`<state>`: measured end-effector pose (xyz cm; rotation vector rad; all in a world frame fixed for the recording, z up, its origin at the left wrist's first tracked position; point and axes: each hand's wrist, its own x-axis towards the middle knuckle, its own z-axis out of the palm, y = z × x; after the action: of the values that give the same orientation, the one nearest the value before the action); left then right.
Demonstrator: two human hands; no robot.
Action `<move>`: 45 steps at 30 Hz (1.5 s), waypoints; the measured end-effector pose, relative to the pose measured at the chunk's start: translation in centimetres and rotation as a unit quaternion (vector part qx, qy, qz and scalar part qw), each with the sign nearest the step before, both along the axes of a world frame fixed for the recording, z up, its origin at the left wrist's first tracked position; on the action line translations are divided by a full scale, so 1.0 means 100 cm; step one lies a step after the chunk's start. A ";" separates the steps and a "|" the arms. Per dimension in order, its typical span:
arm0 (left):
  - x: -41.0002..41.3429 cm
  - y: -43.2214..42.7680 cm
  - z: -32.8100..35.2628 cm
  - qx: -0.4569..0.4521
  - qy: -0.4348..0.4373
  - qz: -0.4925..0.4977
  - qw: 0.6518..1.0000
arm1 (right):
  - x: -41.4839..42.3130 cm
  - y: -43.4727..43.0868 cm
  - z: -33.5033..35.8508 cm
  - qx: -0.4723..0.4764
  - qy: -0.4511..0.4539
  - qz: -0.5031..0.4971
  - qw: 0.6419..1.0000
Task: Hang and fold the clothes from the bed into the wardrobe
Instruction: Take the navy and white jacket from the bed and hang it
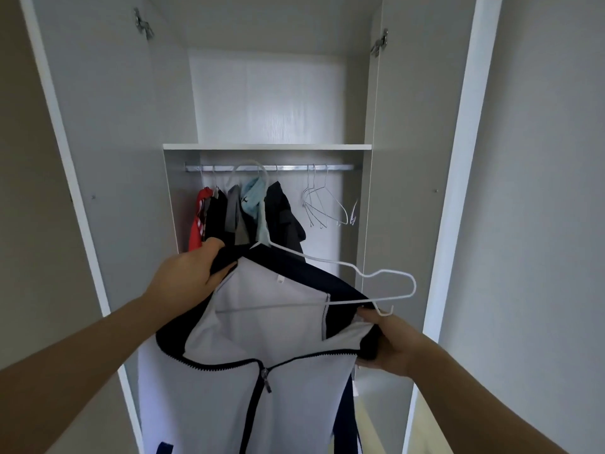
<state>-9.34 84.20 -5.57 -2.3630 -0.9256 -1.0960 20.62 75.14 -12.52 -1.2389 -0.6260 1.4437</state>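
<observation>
I hold a zip jacket [262, 326], white lining out with dark navy edges, in front of the open wardrobe. A white wire hanger [386, 276] sits partly inside it, its right shoulder sticking out above the collar. My left hand [193, 273] grips the jacket's left shoulder. My right hand [389, 342] grips the right shoulder near the hanger's end. The hanger's hook reaches up toward the metal rail [271, 167].
Several garments hang on the rail's left part: red [198, 221], black, grey, light blue [253, 198] and dark ones. Empty wire hangers [322, 204] hang at the right. A white shelf [266, 146] sits above the rail. Both wardrobe doors [438, 158] stand open.
</observation>
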 end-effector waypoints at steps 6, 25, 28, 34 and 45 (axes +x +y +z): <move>-0.017 0.001 -0.013 0.070 0.034 0.032 0.996 | 0.001 0.002 0.007 0.014 0.033 0.038 0.999; 0.015 -0.002 -0.034 -0.177 -0.159 -0.026 0.971 | -0.006 0.020 0.017 -0.004 -0.123 -0.160 0.979; 0.017 -0.007 -0.033 -0.134 -0.115 -0.019 0.984 | 0.003 0.020 0.006 -0.004 -0.269 -0.228 0.936; 0.023 -0.011 -0.038 0.005 0.049 -0.033 0.998 | 0.009 0.017 0.002 0.025 -0.393 -0.287 0.873; 0.043 -0.001 -0.044 -0.207 -0.116 -0.016 0.971 | -0.031 0.011 0.027 0.183 -0.442 -0.056 0.876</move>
<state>-5.03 84.05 -9.97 -2.6185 -1.3127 -1.3193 17.57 76.24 -9.79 -1.5605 -1.3404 0.5427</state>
